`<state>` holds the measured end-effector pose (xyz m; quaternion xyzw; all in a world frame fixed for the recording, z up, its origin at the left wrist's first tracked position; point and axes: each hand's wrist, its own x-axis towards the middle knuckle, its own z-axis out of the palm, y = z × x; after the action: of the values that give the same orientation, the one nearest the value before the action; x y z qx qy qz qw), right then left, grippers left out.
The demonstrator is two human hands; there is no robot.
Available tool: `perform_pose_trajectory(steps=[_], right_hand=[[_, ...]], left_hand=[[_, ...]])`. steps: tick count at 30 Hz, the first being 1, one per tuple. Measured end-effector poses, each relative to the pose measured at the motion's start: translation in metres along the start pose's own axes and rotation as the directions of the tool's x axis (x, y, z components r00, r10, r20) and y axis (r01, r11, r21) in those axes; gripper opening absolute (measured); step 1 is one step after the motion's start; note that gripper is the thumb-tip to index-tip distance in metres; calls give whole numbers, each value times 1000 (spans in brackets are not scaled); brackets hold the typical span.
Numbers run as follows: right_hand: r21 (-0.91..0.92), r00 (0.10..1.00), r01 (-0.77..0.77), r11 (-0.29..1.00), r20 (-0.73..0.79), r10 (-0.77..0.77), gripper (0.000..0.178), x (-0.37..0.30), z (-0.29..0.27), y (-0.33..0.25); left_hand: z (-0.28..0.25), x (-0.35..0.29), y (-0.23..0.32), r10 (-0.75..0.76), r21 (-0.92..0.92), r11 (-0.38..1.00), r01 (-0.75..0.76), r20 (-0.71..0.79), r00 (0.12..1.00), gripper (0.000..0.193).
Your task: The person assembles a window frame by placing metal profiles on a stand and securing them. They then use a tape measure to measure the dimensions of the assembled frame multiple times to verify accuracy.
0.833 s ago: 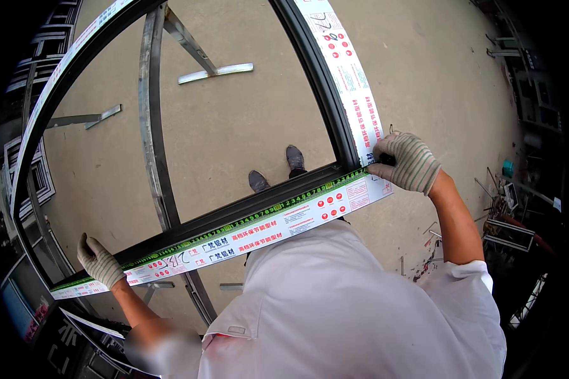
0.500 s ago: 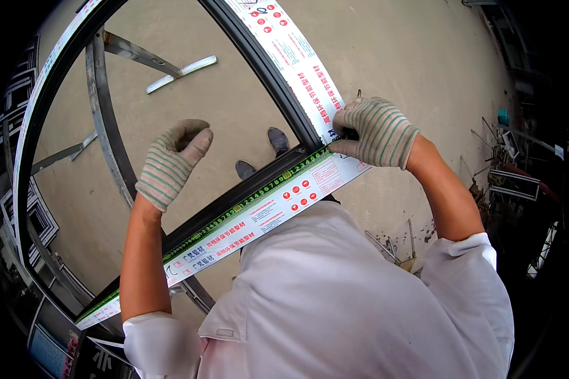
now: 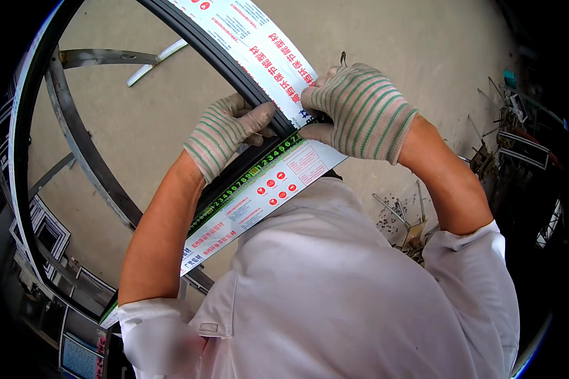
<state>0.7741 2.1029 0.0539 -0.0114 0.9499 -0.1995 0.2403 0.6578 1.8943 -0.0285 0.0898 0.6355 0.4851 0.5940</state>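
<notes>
A black window frame, faced with white printed film, lies in front of me with one corner near my chest. Along its near side stretches the green blade of a tape measure, running up to that corner. My right hand, in a striped knit glove, is closed at the corner where the blade ends; a dark part shows between thumb and fingers, and most of what it grips is hidden. My left hand, gloved alike, is closed on the frame's inner edge by the corner, thumb on top, fingertips partly underneath.
Curved-looking grey metal supports stand under the frame at left. More frame pieces are stacked at the far left. Metal stands and scraps lie on the floor at right, with further frames beyond.
My left hand has moved right from above the frame's opening and taken hold of the inner edge near the corner. My right hand stays at the corner. The view has shifted slightly.
</notes>
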Motion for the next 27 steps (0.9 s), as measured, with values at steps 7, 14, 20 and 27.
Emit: perform_pose_trajectory(steps=[7, 14, 20, 27], right_hand=[[9, 995, 48, 999, -92, -47, 33, 0, 8, 5], [29, 996, 29, 999, -82, -26, 35, -1, 6, 3], [-33, 998, 48, 998, -28, -49, 29, 4, -3, 0], [43, 984, 85, 995, -164, -77, 23, 1, 5, -7]], left_hand=[[12, 1, -10, 65, 25, 998, -62, -104, 993, 39], [9, 1, 0, 12, 85, 996, -5, -87, 996, 40], [-5, -27, 7, -26, 99, 994, 39, -128, 991, 47], [-92, -151, -48, 253, 154, 962, -227, -816, 520, 29]])
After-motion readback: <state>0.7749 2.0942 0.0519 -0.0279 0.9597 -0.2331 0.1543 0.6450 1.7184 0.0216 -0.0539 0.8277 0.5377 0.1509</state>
